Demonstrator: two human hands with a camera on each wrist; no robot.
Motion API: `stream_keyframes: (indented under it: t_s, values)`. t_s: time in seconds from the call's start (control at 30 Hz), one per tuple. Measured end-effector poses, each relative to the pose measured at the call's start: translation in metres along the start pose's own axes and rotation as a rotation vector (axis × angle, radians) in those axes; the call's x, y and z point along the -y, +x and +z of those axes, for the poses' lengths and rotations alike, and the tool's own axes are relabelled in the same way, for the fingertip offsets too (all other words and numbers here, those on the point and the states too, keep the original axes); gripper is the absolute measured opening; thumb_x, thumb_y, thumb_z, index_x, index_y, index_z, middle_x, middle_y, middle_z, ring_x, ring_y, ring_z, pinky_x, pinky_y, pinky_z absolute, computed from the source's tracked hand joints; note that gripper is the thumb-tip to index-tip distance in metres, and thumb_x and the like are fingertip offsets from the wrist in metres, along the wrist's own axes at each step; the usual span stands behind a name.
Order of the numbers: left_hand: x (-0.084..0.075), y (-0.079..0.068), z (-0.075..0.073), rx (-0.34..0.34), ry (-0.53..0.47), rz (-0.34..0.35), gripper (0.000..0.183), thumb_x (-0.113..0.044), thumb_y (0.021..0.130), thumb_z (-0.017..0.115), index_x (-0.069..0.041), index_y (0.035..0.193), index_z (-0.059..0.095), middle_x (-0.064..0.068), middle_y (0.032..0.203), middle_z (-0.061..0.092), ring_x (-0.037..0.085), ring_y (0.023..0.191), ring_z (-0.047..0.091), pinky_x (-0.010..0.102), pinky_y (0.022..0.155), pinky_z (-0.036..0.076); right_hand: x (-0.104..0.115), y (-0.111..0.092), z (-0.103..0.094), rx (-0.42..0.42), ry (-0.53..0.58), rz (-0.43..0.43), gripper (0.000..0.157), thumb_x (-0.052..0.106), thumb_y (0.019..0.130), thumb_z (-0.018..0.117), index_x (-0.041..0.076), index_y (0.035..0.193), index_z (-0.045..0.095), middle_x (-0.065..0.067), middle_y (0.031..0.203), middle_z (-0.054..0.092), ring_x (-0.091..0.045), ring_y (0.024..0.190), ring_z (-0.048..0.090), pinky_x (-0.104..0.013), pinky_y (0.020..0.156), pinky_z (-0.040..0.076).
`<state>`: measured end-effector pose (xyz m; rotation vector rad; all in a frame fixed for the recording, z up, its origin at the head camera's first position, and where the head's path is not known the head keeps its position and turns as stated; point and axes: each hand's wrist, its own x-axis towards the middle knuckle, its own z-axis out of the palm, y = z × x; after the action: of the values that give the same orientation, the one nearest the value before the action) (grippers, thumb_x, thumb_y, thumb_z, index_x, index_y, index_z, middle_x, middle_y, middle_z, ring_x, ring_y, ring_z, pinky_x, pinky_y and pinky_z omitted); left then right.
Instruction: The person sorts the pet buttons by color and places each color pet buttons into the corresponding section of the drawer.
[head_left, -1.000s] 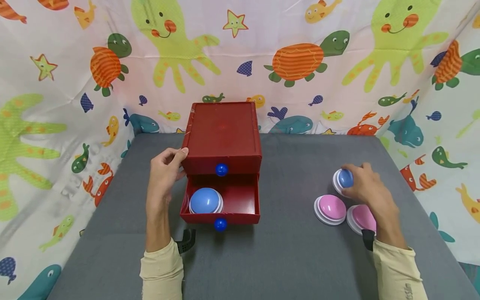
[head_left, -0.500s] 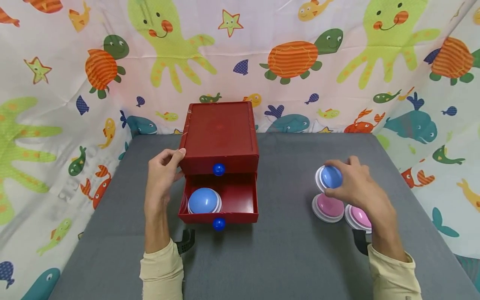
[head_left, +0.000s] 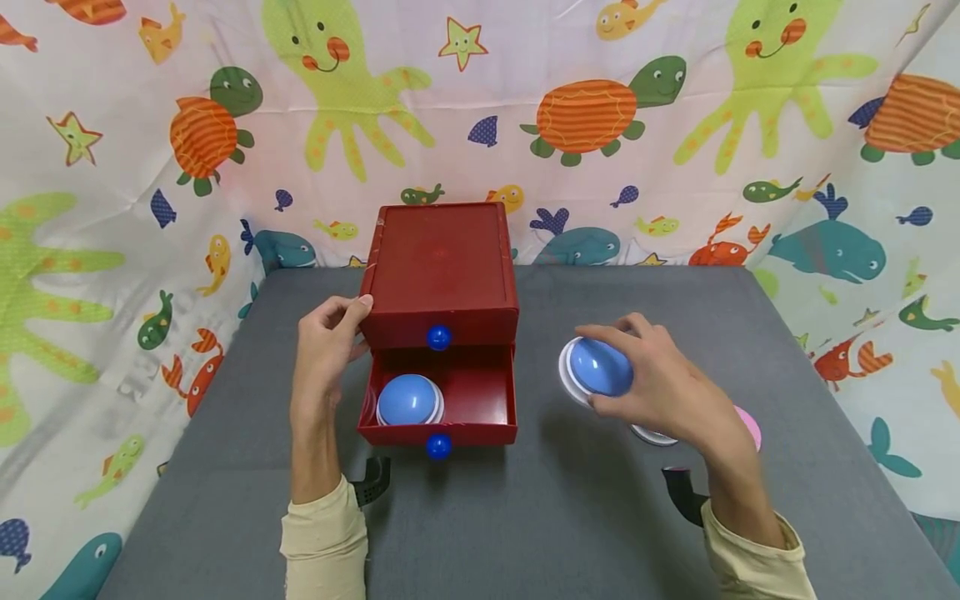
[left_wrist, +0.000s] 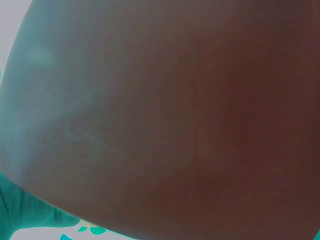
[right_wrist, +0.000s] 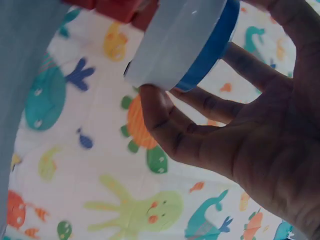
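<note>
In the head view my right hand (head_left: 663,379) pinches a blue domed push button (head_left: 600,367) by its white base, above the table and tilted. The right wrist view shows thumb and fingers at the rim of this button (right_wrist: 185,45). My left hand (head_left: 326,350) holds the left front corner of a red drawer cabinet (head_left: 442,267), thumb near its top edge. The cabinet's lower drawer (head_left: 480,435) stands pulled out, with another blue push button (head_left: 408,400) at its left side. A large blurred surface fills most of the left wrist view.
Two pink push buttons lie on the grey table (head_left: 525,517), mostly hidden behind my right hand; the white base (head_left: 652,435) of one and the pink dome (head_left: 750,427) of the other show. A printed sea-animal cloth (head_left: 480,100) hangs at the back and sides.
My right hand has lifted the blue push button from beside the pink ones and carried it left toward the cabinet. The left hand stays at the cabinet's corner.
</note>
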<state>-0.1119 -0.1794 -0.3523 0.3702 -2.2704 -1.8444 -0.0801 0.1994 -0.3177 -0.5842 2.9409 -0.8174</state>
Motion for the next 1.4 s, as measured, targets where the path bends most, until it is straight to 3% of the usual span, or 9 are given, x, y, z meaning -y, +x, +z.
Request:
stream_keyframes:
  t_s: [0.2, 0.77, 1.0, 1.2, 1.4]
  values:
    - [0.0, 0.001, 0.0, -0.002, -0.001, -0.017, 0.048, -0.051, 0.1, 0.064, -0.009, 0.122, 0.068, 0.012, 0.136, 0.063, 0.03, 0.123, 0.064, 0.046, 0.101, 0.059, 0.022, 0.006, 0.006, -0.017, 0.05, -0.092, 0.076, 0.027, 0.07, 0.091, 0.021, 0.141, 0.063, -0.014, 0.135, 0.057, -0.041, 0.126, 0.05, -0.058, 0.083, 0.064]
    - [-0.001, 0.0, 0.001, -0.007, 0.0, 0.012, 0.05, -0.05, 0.1, 0.064, -0.006, 0.124, 0.067, 0.014, 0.136, 0.063, 0.032, 0.124, 0.065, 0.045, 0.099, 0.059, 0.063, 0.036, 0.043, 0.07, 0.087, -0.155, 0.076, 0.026, 0.068, 0.091, 0.02, 0.14, 0.067, -0.014, 0.142, 0.058, -0.034, 0.129, 0.05, -0.05, 0.088, 0.065]
    - [0.001, 0.003, 0.003, -0.017, -0.013, 0.013, 0.042, -0.047, 0.102, 0.063, -0.008, 0.115, 0.068, 0.012, 0.128, 0.063, 0.033, 0.125, 0.067, 0.049, 0.098, 0.059, 0.078, 0.051, 0.065, 0.092, 0.002, -0.218, 0.065, 0.026, 0.074, 0.091, 0.012, 0.134, 0.07, -0.015, 0.135, 0.064, -0.034, 0.125, 0.051, -0.045, 0.089, 0.064]
    - [-0.001, 0.003, 0.003, -0.015, -0.008, 0.011, 0.044, -0.048, 0.102, 0.062, -0.008, 0.118, 0.068, 0.013, 0.129, 0.063, 0.032, 0.124, 0.066, 0.048, 0.099, 0.059, 0.083, 0.062, 0.079, 0.118, -0.111, -0.252, 0.062, 0.028, 0.077, 0.092, 0.01, 0.133, 0.072, -0.015, 0.132, 0.068, -0.033, 0.121, 0.054, -0.041, 0.091, 0.061]
    - [-0.003, 0.002, 0.002, -0.012, -0.006, 0.007, 0.046, -0.048, 0.102, 0.063, -0.007, 0.121, 0.068, 0.015, 0.133, 0.063, 0.031, 0.124, 0.065, 0.049, 0.101, 0.058, 0.081, 0.068, 0.086, 0.139, -0.151, -0.267, 0.06, 0.025, 0.077, 0.093, 0.008, 0.13, 0.072, -0.016, 0.126, 0.071, -0.032, 0.114, 0.06, -0.043, 0.094, 0.059]
